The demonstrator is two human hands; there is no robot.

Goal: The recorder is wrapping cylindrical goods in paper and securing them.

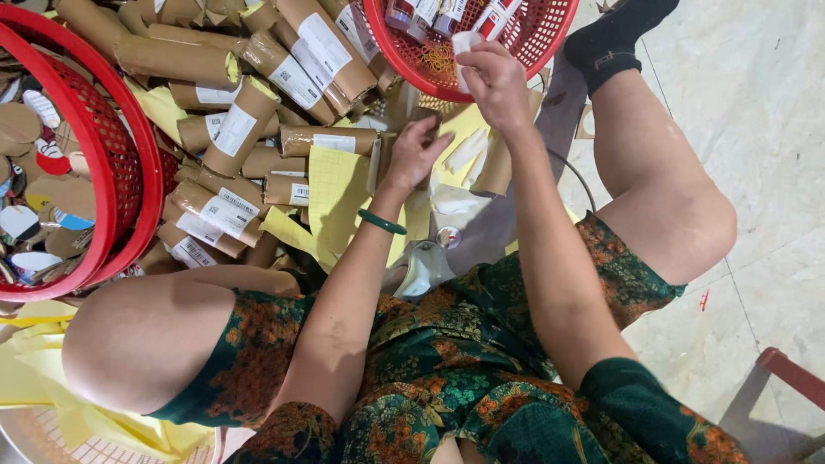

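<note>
From the head camera, looking down past a green and orange floral dress, the right hand (497, 84) is raised at the rim of a red mesh basket (550, 39) and pinches a small white slip of paper (465, 45) between thumb and fingertips. The left hand (414, 155), with a green bangle (381, 222) on its wrist, is closed around a brown paper-wrapped roll (423, 129); its fingers curl over the roll's end just below the basket.

To the left lies a heap of similar brown rolled parcels (249, 129), tube-shaped, most bearing a rectangular white label stuck along the side. Between and under them lie sheets of yellow backing paper (337, 193), one showing a fine grid. The basket by the right hand holds small tubes and boxes in red, white and grey. A second red basket (116, 163) at the far left holds round brown and white paper pieces.

Everything rests on the floor (756, 155), pale marbled tile with thin joints. The person sits low with bare knees spread, a dark sock on the right foot. A dark red frame corner (786, 365) shows at lower right.
</note>
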